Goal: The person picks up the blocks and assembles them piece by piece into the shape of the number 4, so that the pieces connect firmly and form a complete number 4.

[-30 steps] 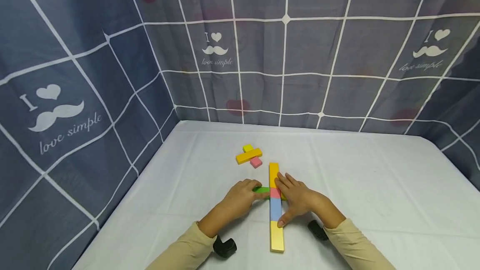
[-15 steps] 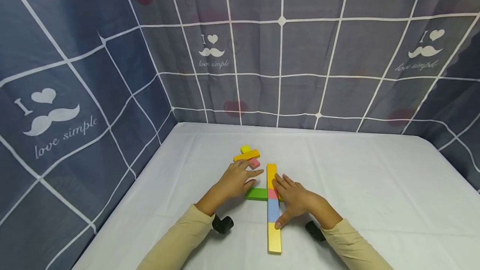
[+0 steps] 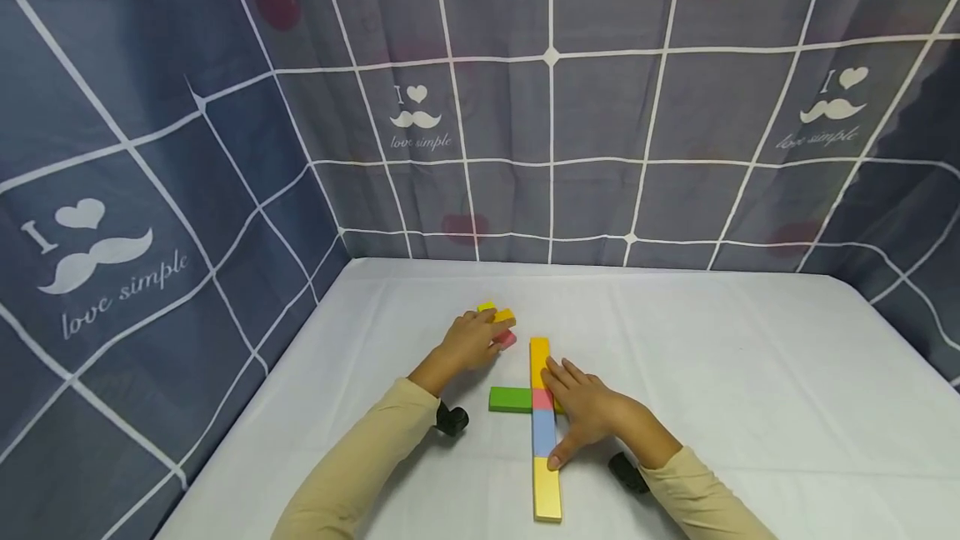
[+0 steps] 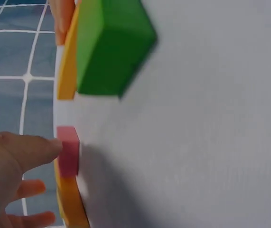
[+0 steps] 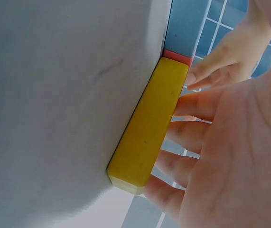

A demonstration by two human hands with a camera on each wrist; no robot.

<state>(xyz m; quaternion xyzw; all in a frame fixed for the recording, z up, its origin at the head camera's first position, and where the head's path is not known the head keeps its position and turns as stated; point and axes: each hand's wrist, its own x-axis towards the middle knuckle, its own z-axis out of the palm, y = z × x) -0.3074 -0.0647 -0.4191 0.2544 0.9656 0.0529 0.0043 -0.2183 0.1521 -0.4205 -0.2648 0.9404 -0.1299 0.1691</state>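
My left hand (image 3: 468, 340) reaches over a small pile at the back: an orange block (image 3: 504, 317), a pink block (image 3: 507, 339) and a bright yellow block (image 3: 486, 305). In the left wrist view its thumb is at the pink block (image 4: 69, 154), fingers apart. My right hand (image 3: 588, 407) rests with spread fingers along a straight row of an orange block (image 3: 539, 361), a pink block (image 3: 542, 399), a light blue block (image 3: 543, 433) and a yellow block (image 3: 547, 490). A green block (image 3: 511, 400) juts left from the row. Another yellow block (image 3: 558, 408) peeks out right, mostly hidden by the hand.
A white cloth (image 3: 712, 357) covers the table. Dark grid-patterned curtains (image 3: 510, 123) stand behind it and at the left. Black wrist devices (image 3: 452, 421) show below both wrists.
My left hand has left the green block and moved up and away to the small pile. My right hand stays on the row. The head view has tilted slightly.
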